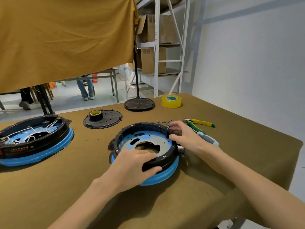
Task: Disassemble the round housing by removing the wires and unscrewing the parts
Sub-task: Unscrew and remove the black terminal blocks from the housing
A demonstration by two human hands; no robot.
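The round housing (145,129), a black ring on a blue rim with a blue inner plate, lies on the table in front of me. My left hand (133,167) grips its near rim, thumb on the outside, fingers over the top edge. My right hand (183,136) rests on the housing's right rim, fingers curled over it. A small bundle of thin blue and yellow wires (165,123) pokes out just behind the right fingers. A grey-handled screwdriver (208,138) lies partly under my right hand.
A second housing (33,139) with white wires stands at the left. A black perforated cover with a tape roll (102,120), a black disc (139,104), yellow tape (171,101) and green-yellow pliers (200,123) lie farther back. The table edge runs along the right.
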